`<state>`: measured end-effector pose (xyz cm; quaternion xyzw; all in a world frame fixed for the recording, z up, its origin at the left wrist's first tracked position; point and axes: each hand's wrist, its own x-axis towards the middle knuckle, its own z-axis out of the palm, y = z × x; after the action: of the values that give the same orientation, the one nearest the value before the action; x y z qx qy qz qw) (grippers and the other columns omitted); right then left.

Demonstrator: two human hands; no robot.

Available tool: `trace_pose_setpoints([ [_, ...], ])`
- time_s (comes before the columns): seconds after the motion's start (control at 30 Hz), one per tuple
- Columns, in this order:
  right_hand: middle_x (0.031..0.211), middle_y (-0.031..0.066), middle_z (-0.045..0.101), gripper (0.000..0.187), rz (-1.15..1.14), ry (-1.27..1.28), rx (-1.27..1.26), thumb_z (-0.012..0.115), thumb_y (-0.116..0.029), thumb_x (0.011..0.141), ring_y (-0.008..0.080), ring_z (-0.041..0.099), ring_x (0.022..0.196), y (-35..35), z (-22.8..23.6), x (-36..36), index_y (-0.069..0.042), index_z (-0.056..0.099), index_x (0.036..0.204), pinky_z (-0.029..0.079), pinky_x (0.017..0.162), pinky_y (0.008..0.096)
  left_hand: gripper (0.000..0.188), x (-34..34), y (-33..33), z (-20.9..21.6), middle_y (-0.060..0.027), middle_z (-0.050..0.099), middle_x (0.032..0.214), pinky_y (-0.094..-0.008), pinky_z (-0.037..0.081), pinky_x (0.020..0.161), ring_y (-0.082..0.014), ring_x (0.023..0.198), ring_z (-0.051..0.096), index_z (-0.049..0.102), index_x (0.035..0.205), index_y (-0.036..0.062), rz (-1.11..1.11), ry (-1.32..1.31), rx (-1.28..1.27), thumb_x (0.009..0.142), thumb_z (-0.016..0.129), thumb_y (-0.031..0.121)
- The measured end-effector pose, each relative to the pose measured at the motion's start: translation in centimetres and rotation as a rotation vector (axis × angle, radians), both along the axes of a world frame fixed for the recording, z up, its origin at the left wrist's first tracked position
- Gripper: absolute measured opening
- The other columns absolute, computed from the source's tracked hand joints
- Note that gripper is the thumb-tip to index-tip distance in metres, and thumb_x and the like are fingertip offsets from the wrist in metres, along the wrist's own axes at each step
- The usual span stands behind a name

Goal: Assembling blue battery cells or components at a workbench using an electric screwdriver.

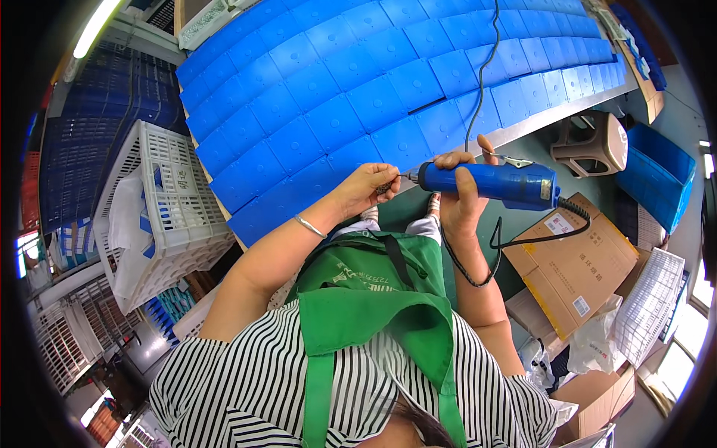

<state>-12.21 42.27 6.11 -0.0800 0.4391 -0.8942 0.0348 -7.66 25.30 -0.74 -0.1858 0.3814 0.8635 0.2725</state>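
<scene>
A blue electric screwdriver (pixel 489 184) lies level across my right hand (pixel 464 190), whose fingers wrap round its body. Its tip points left, toward my left hand (pixel 371 187). The fingers of that hand are pinched together at the screwdriver's bit (pixel 407 176). Small dark pieces, perhaps screws, show under those fingers, too small to tell for sure. A black cord (pixel 534 240) runs from the tool's rear end and loops down by my right forearm. Just beyond my hands, rows of flat blue square plastic pieces (pixel 349 108) cover a table.
White plastic crates (pixel 190 168) stand at the left, with dark blue crates (pixel 97 149) behind. On the right are a beige stool (pixel 594 142), a blue bin (pixel 657 175) and a flattened cardboard box (pixel 579 261). A thin cable (pixel 482 89) hangs across the table.
</scene>
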Motion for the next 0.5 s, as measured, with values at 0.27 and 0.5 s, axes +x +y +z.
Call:
trace_pose_setpoints([
  [0.27,0.087,0.0094,0.057,0.048,-0.139,0.027,0.156,0.056,-0.003,0.074,0.021,0.053,0.093,-0.6,-1.2,-1.0,-0.004,0.039,0.119,0.039,0.09,0.0379,0.018,-0.7,-1.2,-0.3,-0.0033,0.059,0.078,-0.0205,0.047,0.058,-0.0109,0.064,0.056,0.057,0.095,0.0041,0.017,-0.1,0.099,0.092,0.049,0.02],
  [0.5,0.091,0.0034,0.058,0.01,-0.13,0.15,0.461,0.059,-0.01,0.073,0.0229,0.027,0.123,-1.1,-3.4,-1.5,-0.007,0.057,0.083,0.023,0.102,0.0408,0.014,-3.3,-3.2,0.5,-0.0057,0.062,0.081,-0.02,0.048,0.055,-0.0097,0.066,0.058,0.058,0.097,0.0026,0.212,0.065,-0.066,0.088,0.052,0.012],
])
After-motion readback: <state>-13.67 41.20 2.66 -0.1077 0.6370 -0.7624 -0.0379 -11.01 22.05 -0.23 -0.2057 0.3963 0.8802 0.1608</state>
